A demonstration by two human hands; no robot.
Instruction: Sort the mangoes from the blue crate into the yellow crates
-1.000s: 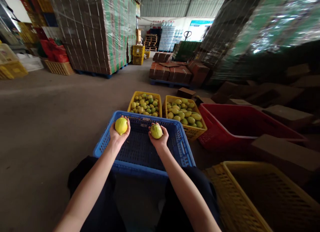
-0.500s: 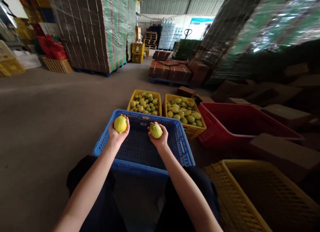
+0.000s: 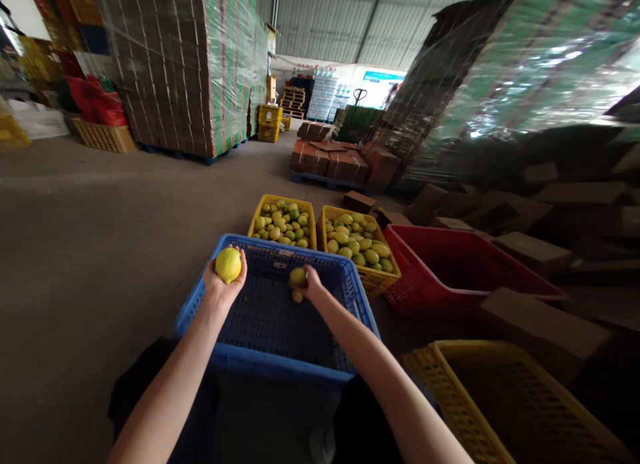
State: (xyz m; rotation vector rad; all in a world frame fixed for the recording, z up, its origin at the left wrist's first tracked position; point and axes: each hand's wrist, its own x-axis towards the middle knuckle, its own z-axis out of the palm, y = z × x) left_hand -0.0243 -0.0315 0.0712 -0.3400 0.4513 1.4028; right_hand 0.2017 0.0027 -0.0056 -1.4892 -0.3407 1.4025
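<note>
In my left hand (image 3: 226,287), above the left side of a blue plastic crate (image 3: 280,362), rests a bright yellow lemon (image 3: 229,265), cupped by the fingers. Lower down inside the crate, my right hand (image 3: 313,282) has its fingers round a duller yellow-green lemon (image 3: 298,277). Just beneath that one a smaller-looking yellow fruit (image 3: 297,295) shows; whether it touches the hand I cannot tell. The right fingertips are partly hidden behind the fruit.
Two yellow crates full of yellow and green fruit, one left (image 3: 283,223) and one right (image 3: 357,241), stand beyond the blue crate. A red tub (image 3: 440,291) and another yellow crate (image 3: 465,397) are to the right. Wrapped box stacks (image 3: 160,71) rise behind.
My right hand has lowered into the blue crate and turned over with its lemon. A second fruit now shows below it. The left hand still cups its lemon; the view has tilted up slightly.
</note>
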